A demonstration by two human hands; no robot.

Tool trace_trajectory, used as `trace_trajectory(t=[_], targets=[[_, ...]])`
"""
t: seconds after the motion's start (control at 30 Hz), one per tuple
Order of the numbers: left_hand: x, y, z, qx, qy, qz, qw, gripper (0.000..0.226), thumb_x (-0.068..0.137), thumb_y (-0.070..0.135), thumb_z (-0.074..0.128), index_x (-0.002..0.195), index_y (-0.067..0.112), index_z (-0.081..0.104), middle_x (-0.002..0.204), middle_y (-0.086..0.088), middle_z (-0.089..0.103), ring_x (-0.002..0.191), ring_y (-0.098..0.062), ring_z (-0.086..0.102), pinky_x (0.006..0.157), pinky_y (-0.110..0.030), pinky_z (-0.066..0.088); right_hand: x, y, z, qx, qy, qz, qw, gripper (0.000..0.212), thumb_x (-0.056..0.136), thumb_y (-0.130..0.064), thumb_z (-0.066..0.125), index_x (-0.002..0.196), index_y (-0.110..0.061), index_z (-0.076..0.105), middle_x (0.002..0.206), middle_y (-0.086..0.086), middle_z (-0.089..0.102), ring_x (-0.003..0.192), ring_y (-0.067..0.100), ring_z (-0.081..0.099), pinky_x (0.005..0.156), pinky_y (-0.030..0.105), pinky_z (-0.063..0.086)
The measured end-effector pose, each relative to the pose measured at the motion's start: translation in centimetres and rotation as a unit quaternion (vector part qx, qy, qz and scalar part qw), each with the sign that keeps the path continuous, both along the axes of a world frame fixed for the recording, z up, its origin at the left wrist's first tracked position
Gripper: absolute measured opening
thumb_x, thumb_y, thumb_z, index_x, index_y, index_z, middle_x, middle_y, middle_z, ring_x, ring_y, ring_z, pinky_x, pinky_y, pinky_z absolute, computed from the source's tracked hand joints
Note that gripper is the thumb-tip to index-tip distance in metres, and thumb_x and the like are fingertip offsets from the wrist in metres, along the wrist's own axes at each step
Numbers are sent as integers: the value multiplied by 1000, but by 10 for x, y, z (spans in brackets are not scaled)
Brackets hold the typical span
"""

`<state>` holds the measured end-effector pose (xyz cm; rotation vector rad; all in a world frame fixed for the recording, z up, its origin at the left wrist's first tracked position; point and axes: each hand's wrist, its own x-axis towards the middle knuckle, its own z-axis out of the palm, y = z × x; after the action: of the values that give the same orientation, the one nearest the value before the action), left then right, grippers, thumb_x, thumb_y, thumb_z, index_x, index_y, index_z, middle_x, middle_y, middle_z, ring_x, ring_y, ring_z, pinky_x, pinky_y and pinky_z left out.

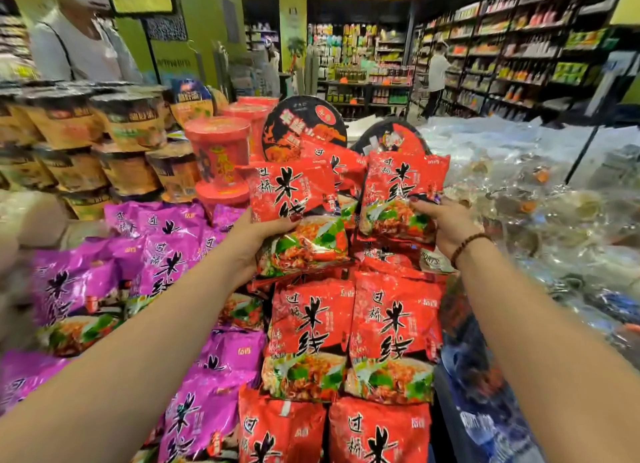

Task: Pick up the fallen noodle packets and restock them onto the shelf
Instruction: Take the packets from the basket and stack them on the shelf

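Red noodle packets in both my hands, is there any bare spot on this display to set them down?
No bare shelf shows. The left hand and right hand each hold a red packet above the red stack, packed edge to edge. Purple packets crowd its left, red cups and black bowls behind, clear plastic bags right. Only stacking on top looks possible.

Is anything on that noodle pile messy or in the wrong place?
Mostly tidy. The red packets and purple packets lie in neat rows. Two black round bowls stand tipped on edge behind them, which looks odd. The left hand and right hand each hold a red packet above the pile, not yet placed.
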<state>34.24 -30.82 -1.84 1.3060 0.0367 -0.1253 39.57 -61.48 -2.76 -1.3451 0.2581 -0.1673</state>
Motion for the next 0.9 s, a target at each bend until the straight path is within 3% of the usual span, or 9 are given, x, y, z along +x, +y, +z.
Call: trace_trajectory(t=[0.07, 0.13, 0.23, 0.33, 0.43, 0.53, 0.67, 0.8, 0.9], targets=[[6, -5, 0, -4, -11, -6, 1000, 31, 78, -3, 70, 103, 10, 57, 82, -10, 73, 68, -22, 72, 57, -33, 59, 6, 2, -5, -8, 3, -2, 1000, 21, 83, -1, 68, 102, -6, 61, 75, 4, 70, 67, 20, 65, 48, 25, 52], [11, -8, 0, 1, -18, -13, 1000, 34, 78, -2, 71, 107, 11, 58, 86, -11, 74, 72, -24, 72, 62, -34, 60, 11, 4, -11, -18, 10, -8, 1000, 21, 85, 0, 65, 105, -6, 61, 68, 1, 71, 62, 18, 66, 51, 27, 54], [19, -11, -5, 14, -28, -19, 999, 37, 78, -1, 71, 111, 12, 60, 96, -13, 73, 81, -27, 72, 71, -38, 60, 15, 8, -19, -168, 24, -19, 985, 49, 84, -12, 69, 128, -3, 49, 106, 9, 68, 85, 21, 64, 75, 32, 52], [23, -14, -10, 27, -28, -8, 999, 38, 76, 0, 73, 111, 12, 60, 95, -12, 73, 80, -27, 72, 71, -38, 59, 12, 18, -18, -378, -14, -74, 923, 88, 84, -25, 66, 153, -16, 12, 133, 4, 46, 115, 26, 52, 98, 36, 41], [25, -14, -13, 35, -26, -9, 999, 41, 76, 1, 74, 113, 10, 60, 96, -13, 74, 81, -28, 72, 70, -37, 59, 14, 23, -20, -497, -69, -87, 860, 98, 85, -31, 68, 154, -29, -1, 158, 14, 12, 143, 32, 22, 114, 44, 27], [26, -11, -13, 44, -38, -1, 998, 53, 72, 2, 77, 120, 9, 57, 103, -16, 73, 85, -30, 72, 72, -39, 59, 15, 26, -22, -576, -21, -28, 816, 101, 83, -49, 67, 154, -30, -2, 160, 12, -13, 148, 33, 5, 117, 45, 18], [25, -7, -15, 50, -54, 5, 997, 76, 58, 9, 82, 128, 7, 52, 106, -17, 72, 86, -31, 72, 75, -39, 59, 17, 30, -27, -607, 1, 1, 795, 94, 87, -50, 62, 155, -26, 0, 159, 11, -20, 146, 37, 10, 116, 46, 20], [27, -3, -17, 55, -59, 22, 997, 59, 74, -3, 76, 128, 6, 52, 108, -17, 71, 89, -32, 71, 81, -42, 58, 14, 30, -26, -632, 22, -12, 775, 95, 87, -58, 57, 154, -26, -2, 160, 12, -17, 147, 36, 4, 118, 49, 16], [26, -4, -17, 54, -67, 23, 996, 53, 76, -3, 75, 124, 9, 54, 109, -16, 71, 91, -32, 71, 83, -41, 57, 4, 36, -19, -661, -61, -107, 740, 90, 87, -58, 56, 154, -22, 9, 161, 13, -6, 148, 33, 0, 118, 47, 10]])
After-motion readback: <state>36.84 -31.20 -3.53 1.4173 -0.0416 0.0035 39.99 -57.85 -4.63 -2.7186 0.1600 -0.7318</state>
